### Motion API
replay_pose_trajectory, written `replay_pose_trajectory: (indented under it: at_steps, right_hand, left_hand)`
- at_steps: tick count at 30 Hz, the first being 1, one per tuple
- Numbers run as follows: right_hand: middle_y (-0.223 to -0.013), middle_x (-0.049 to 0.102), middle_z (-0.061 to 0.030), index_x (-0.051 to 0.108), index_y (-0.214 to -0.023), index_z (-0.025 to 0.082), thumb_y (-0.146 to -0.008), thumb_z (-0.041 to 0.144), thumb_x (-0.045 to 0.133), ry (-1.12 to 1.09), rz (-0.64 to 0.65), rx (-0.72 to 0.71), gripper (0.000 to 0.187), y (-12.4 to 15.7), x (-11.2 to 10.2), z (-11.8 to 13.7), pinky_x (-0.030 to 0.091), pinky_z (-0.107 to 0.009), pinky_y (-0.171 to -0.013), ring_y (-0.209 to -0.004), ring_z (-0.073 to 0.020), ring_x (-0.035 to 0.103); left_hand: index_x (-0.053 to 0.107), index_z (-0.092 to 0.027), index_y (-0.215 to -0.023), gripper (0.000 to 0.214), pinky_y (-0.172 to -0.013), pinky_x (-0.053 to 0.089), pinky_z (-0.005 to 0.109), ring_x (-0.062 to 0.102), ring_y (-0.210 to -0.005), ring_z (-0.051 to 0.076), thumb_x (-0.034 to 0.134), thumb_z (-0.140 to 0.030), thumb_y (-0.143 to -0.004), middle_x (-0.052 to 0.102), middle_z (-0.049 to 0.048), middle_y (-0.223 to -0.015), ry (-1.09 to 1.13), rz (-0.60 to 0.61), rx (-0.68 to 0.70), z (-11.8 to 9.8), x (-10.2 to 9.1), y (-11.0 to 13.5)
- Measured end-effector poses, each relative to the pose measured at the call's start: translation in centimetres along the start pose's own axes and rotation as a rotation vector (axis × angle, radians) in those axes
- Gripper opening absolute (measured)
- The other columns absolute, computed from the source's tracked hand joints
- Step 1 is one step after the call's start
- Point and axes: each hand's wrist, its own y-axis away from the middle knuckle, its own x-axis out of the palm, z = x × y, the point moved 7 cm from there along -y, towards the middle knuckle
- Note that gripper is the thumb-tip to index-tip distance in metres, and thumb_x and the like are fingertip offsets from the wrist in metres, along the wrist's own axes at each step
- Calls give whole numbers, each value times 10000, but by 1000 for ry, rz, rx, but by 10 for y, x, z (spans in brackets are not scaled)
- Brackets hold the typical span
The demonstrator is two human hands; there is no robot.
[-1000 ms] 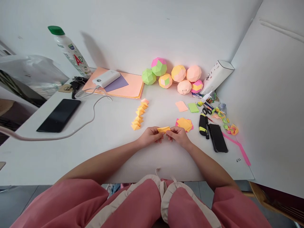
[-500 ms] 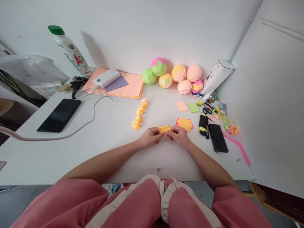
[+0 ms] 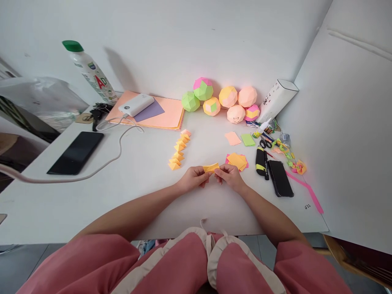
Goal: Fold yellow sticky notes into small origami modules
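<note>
Between my two hands is a small piece of orange-yellow paper (image 3: 211, 168), folded into a narrow strip. My left hand (image 3: 195, 178) pinches its left end, and my right hand (image 3: 229, 175) pinches its right end. Beyond my right hand lies a stack of orange and pink paper squares (image 3: 237, 160). A slanting row of folded orange paper pieces (image 3: 178, 152) stands to the left, past my left hand. Peach paper squares (image 3: 232, 138) and green paper squares (image 3: 248, 139) lie farther back.
Several paper balls (image 3: 228, 96) rest against the wall. Scissors (image 3: 265, 143), a box cutter (image 3: 260, 161), a marker (image 3: 266, 165) and a black phone (image 3: 280, 178) lie on the right. Leftward are a dark phone (image 3: 76, 152), a power bank (image 3: 136, 105) with a cable, and a bottle (image 3: 93, 75).
The view has shifted slightly, so the things on the table sit a little lower in the picture. Both hands keep their hold on the paper, with hardly any movement.
</note>
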Motion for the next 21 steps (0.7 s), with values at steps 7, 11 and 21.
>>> replay_pose_trajectory:
  at_steps: [7, 11, 21]
  right_hand:
    - [-581, 557, 13, 569, -645, 156, -697, 429, 665, 10, -17, 7, 294, -1, 0, -5, 425, -218, -425, -479, -89, 506]
    - [-537, 524, 27, 626, -715, 156, -712, 420, 652, 59, 18, -21, 265, -2, 2, -4, 422, -220, -446, -484, -89, 484]
    - [-553, 558, 23, 576, -651, 150, -708, 431, 651, 50, 9, 26, 297, -1, 2, -5, 411, -216, -416, -441, -78, 485]
  left_hand:
    - [552, -153, -723, 365, -464, 376, 208, 465, -452, 76, 522, -513, -775, 517, -30, -560, 62, 65, 51, -4, 3, -1]
    - [548, -152, -710, 361, -445, 334, 200, 415, -422, 67, 497, -499, -796, 466, -48, -496, 37, 91, 58, -7, 4, -1]
    - [505, -156, -656, 359, -445, 335, 205, 426, -419, 69, 546, -497, -759, 467, -50, -491, -2, 55, 9, -3, 3, -1]
